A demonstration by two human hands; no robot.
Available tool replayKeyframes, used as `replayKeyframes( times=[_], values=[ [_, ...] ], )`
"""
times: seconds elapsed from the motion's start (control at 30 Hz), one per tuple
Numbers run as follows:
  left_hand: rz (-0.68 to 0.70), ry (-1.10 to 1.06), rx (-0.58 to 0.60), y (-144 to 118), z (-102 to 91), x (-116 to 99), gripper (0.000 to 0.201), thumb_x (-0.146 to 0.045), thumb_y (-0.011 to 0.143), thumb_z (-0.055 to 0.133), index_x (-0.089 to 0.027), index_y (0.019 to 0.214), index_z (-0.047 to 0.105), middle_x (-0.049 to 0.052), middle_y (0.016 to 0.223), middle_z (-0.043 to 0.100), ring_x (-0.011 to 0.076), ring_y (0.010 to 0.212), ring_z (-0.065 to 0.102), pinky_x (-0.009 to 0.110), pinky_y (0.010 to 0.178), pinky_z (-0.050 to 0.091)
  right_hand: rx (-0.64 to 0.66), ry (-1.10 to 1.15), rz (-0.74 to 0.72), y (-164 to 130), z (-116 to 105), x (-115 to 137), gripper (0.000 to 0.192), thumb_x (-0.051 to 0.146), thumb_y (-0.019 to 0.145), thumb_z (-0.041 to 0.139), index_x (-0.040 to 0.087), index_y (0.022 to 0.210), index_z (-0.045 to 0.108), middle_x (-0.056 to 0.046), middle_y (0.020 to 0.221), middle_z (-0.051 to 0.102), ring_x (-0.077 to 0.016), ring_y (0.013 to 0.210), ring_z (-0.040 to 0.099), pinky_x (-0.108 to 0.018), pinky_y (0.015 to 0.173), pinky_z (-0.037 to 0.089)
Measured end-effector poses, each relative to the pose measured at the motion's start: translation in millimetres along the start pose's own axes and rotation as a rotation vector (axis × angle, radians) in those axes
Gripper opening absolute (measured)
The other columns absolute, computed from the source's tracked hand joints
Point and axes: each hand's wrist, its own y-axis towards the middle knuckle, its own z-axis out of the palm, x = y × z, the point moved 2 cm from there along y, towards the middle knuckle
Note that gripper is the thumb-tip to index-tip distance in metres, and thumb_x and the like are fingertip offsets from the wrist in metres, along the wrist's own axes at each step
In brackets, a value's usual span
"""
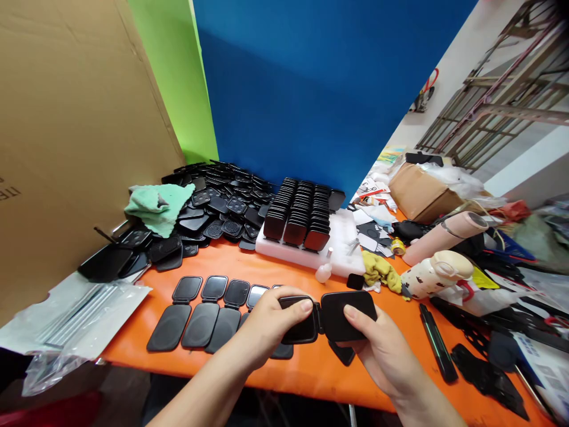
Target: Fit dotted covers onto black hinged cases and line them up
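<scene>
I hold a black hinged two-panel case (334, 317), opened out flat, over the front of the orange tabletop (213, 373). My left hand (280, 314) grips its left panel, thumb pressed on the inner face. On the right panel, my right hand (377, 341) has its thumb on top, with the other fingers beneath. Under the hands lies another black piece (342, 354), partly hidden. Similar unfolded cases (169, 327) lie side by side left of my left hand, small framed panels towards the back; my left arm covers some of them.
Behind, a white foam block (351, 252) carries upright rows of black panels (296, 216). A heap of black parts (222, 204) with a green cloth (162, 207) lies left. A small bottle (323, 272), yellow cloth (380, 270), cream bottle (438, 276) and pink flask (447, 237) stand or lie right.
</scene>
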Motion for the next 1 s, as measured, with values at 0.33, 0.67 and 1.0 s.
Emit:
replayKeyframes(
  times=[0.33,0.67,1.0],
  values=[
    [0.063,0.149,-0.117,-1,11.3,-4,0.019,-0.032,0.072,0.067,-0.014,0.077,0.066,0.003,0.07,0.064,0.0181,0.065,0.061,0.028,0.061,0.049,-0.216,-0.627,-0.344,-10,-7,1,0.03,0.042,0.078,0.062,0.014,0.081,0.069,-0.007,0.075,0.071,-0.021,0.067,0.066,-0.028,0.061,0.054],
    [0.401,0.604,-0.292,-2,21.1,14,0.017,-0.027,0.085,0.051,-0.021,0.089,0.066,0.003,0.084,0.07,0.0175,0.077,0.062,0.025,0.07,0.044,-0.389,-1.302,-1.271,-20,24,-26,0.02,0.016,0.086,0.052,0.01,0.101,0.065,-0.011,0.084,0.073,-0.0185,0.068,0.069,-0.024,0.065,0.055],
    [0.229,0.308,-0.229,-5,16.8,-1,0.02,-0.033,0.079,0.055,-0.017,0.074,0.065,0.002,0.069,0.064,0.0174,0.066,0.057,0.025,0.061,0.042,-0.304,-0.884,-0.592,-19,10,-10,0.031,0.041,0.085,0.05,0.016,0.081,0.069,-0.007,0.067,0.07,-0.0207,0.059,0.066,-0.026,0.053,0.053]
  ],
)
